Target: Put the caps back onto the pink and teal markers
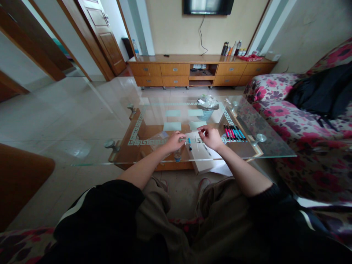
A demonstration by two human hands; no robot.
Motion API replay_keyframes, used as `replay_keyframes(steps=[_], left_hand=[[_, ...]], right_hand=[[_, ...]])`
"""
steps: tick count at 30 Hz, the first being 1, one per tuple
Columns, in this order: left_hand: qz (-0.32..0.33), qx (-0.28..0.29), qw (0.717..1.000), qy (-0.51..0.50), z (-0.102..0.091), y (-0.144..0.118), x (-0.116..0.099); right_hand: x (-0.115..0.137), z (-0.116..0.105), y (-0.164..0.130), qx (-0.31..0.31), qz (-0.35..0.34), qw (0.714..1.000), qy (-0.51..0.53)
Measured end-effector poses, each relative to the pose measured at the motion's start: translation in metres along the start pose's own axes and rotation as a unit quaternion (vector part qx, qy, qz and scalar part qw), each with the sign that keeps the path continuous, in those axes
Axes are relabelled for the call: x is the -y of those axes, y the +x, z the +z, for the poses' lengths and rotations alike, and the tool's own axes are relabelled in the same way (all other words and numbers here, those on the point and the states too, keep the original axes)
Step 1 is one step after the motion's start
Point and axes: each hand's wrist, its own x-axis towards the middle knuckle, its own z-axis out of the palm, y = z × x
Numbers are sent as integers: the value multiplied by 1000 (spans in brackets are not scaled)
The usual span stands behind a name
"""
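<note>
Seen at centre frame: a glass table (pixel 269 148), clear-topped, with a pale key-pattern border and round metal studs at the corners, a wooden shelf showing through beneath; on it, just right of centre, a row of markers (pixel 234 132) in pink, black and blue, lying side by side, near but apart from the right hand (pixel 211 137); beyond them, toward upper centre, a small mesh basket (pixel 206 111) stuffed with crumpled scraps; pale square sheets (pixel 172 126) laid flat farther back. Nearest the hands: a white paper pad (pixel 202 156), rectangular, reaching to the table's near edge, with a blue-capped marker (pixel 189 144) lying on it between the two hands. Left hand (pixel 173 141) curled, fingers closed about something small at the pad's left edge; too small to name. Right hand raised slightly, thumb and forefinger pinched together over the pad; whether anything was held in that grip, impossible to tell. Below the glass, a small round blue-rimmed object (pixel 177 157), blurred by reflections. At right of frame, a floral sofa (pixel 299 154) in pink and purple cloth, a dark garment (pixel 321 91) heaped on it. At upper centre, a long wooden cabinet (pixel 200 69) with drawers, bottles on its top, a screen above cut off by the frame's edge. Lower frame filled by black sleeves and khaki trousers, hiding the floor there.
</note>
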Motion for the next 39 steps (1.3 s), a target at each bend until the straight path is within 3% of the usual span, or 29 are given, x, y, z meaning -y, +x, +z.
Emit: replay_keyframes(steps=[3, 6, 13, 27, 39], left_hand=[[9, -13, 1000, -10, -1, 0, 2], [12, -17, 1000, -3, 0, 0, 6], [15, -25, 999, 29, 0, -1, 11], [46, 21, 998, 45, 4, 3, 5], [39, 42, 997, 58, 8, 8, 1]], right_hand=[[-18, -13, 3, -85, 51, 995, 2], [-43, -17, 2, -123, 91, 988, -17], [-85, -12, -3, -99, 139, 984, -49], [-89, -9, -4, -59, 140, 986, -71], [-76, -8, -1, -71, 41, 995, -61]])
